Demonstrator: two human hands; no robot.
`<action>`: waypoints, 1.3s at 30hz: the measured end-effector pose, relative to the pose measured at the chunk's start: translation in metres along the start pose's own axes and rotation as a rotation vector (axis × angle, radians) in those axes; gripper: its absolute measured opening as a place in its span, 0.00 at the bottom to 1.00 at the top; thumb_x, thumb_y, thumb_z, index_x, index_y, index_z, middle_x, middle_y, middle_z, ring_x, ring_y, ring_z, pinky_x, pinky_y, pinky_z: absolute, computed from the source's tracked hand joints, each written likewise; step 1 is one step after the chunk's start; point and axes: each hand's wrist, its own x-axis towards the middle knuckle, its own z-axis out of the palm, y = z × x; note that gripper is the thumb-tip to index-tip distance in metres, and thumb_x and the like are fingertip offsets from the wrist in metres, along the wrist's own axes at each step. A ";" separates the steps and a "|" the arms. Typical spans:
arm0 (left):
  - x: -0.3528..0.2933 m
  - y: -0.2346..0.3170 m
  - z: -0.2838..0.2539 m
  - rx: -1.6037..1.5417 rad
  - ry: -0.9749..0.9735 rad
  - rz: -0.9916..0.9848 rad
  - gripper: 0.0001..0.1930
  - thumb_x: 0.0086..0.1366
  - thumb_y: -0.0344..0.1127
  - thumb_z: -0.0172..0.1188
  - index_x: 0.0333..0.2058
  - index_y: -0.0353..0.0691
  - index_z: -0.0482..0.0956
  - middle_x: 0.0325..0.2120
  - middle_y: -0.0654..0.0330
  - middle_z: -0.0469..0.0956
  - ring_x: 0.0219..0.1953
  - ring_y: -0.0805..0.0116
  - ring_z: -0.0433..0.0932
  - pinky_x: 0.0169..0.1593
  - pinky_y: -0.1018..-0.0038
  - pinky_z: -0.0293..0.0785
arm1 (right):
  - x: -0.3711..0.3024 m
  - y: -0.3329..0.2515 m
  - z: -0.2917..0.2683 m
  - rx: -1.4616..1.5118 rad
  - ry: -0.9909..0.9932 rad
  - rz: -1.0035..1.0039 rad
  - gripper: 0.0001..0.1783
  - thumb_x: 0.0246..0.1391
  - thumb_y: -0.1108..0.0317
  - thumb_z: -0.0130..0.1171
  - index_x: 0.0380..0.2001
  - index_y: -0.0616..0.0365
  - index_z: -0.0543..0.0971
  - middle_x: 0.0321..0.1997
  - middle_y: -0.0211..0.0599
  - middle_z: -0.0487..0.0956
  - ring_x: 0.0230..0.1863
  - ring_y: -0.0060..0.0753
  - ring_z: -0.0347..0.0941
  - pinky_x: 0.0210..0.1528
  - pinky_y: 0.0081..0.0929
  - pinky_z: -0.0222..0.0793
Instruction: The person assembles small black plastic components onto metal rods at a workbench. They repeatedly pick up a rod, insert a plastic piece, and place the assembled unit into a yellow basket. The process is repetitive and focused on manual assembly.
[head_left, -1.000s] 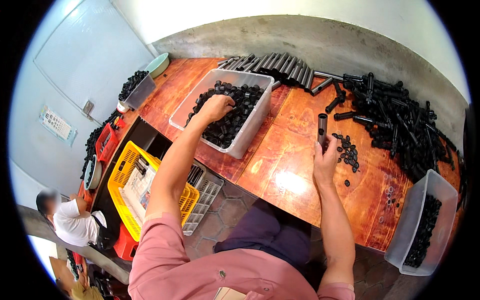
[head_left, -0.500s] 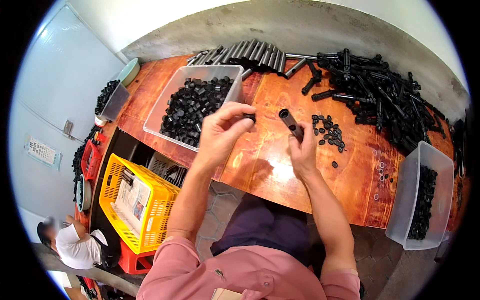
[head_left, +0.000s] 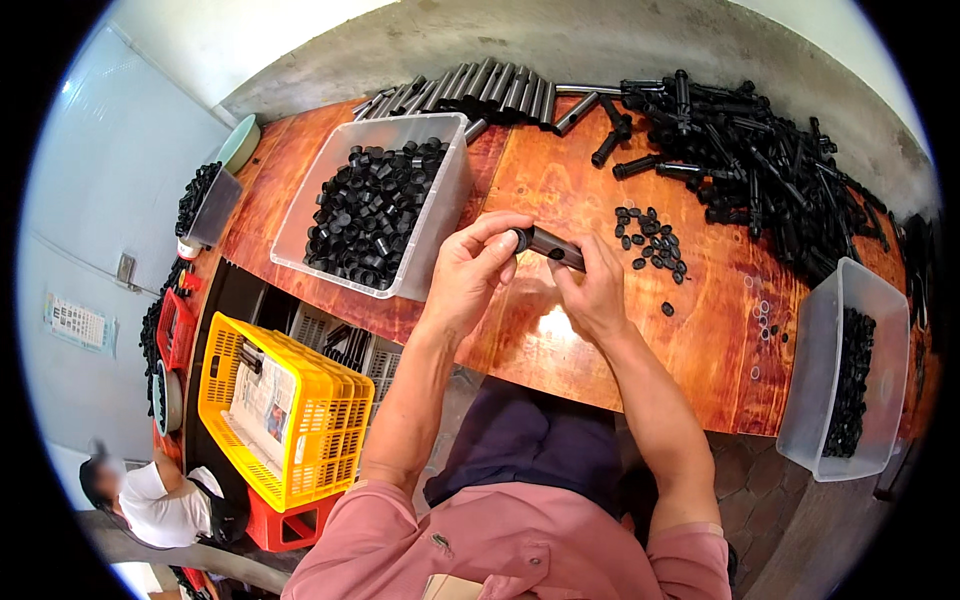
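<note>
In my right hand [head_left: 598, 290] is a short black tube [head_left: 556, 248], lying nearly level above the wooden table [head_left: 520, 310]. The fingers of my left hand [head_left: 474, 268] pinch a black cap [head_left: 521, 239] at the tube's left end. Cap and tube touch; how far the cap sits on or in the tube cannot be made out. Left of my left hand stands a clear plastic bin [head_left: 452, 205] heaped with small black caps [head_left: 370, 205]. Small black oval pieces [head_left: 655, 240] lie loose on the table, right of my right hand.
Dark tubes [head_left: 490, 90] are stacked against the back wall. A large pile of black tubular parts [head_left: 760, 170] covers the back right. Another clear bin [head_left: 800, 400] stands at the right edge. A yellow crate [head_left: 330, 440] is at lower left; beyond it sits another person [head_left: 165, 505].
My hands have come together. The tube has tilted from steep to nearly level, and the cap in my left hand now meets its end.
</note>
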 end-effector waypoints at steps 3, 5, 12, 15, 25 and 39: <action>0.003 -0.002 0.002 0.027 0.031 0.024 0.12 0.69 0.29 0.60 0.49 0.34 0.81 0.33 0.67 0.75 0.24 0.82 0.63 0.29 0.82 0.61 | 0.001 0.001 -0.001 -0.021 0.012 -0.025 0.12 0.51 0.68 0.65 0.35 0.61 0.74 0.30 0.46 0.74 0.34 0.52 0.73 0.37 0.42 0.68; 0.004 -0.001 0.000 0.041 0.038 0.000 0.12 0.69 0.30 0.60 0.49 0.34 0.81 0.30 0.68 0.74 0.24 0.82 0.62 0.28 0.82 0.59 | 0.001 0.000 -0.001 -0.027 0.005 -0.020 0.13 0.50 0.68 0.65 0.35 0.62 0.74 0.30 0.46 0.75 0.34 0.52 0.74 0.37 0.43 0.68; 0.008 -0.005 0.000 -0.053 0.043 -0.046 0.13 0.69 0.32 0.60 0.50 0.35 0.80 0.20 0.74 0.64 0.22 0.83 0.59 0.26 0.83 0.54 | 0.002 0.000 -0.003 -0.018 -0.004 -0.014 0.14 0.50 0.68 0.66 0.36 0.62 0.75 0.31 0.46 0.75 0.34 0.52 0.74 0.38 0.43 0.69; 0.009 -0.008 -0.003 -0.097 0.037 -0.060 0.15 0.69 0.34 0.61 0.51 0.35 0.79 0.20 0.74 0.64 0.22 0.83 0.60 0.26 0.83 0.54 | 0.002 0.000 -0.003 -0.014 0.001 -0.026 0.14 0.49 0.68 0.65 0.37 0.62 0.75 0.31 0.46 0.75 0.34 0.52 0.74 0.38 0.43 0.69; 0.010 -0.015 -0.009 -0.184 0.022 -0.089 0.13 0.69 0.35 0.61 0.50 0.38 0.80 0.41 0.67 0.80 0.37 0.79 0.73 0.39 0.79 0.69 | 0.001 0.002 -0.003 -0.022 -0.031 -0.018 0.13 0.49 0.69 0.64 0.37 0.62 0.74 0.31 0.47 0.75 0.33 0.51 0.74 0.36 0.42 0.69; 0.008 -0.022 0.003 -0.322 0.064 -0.174 0.12 0.70 0.39 0.59 0.49 0.45 0.78 0.46 0.63 0.80 0.48 0.72 0.75 0.58 0.65 0.67 | 0.000 0.001 -0.004 -0.037 -0.047 -0.061 0.13 0.50 0.68 0.66 0.36 0.61 0.75 0.30 0.46 0.75 0.32 0.51 0.75 0.36 0.42 0.70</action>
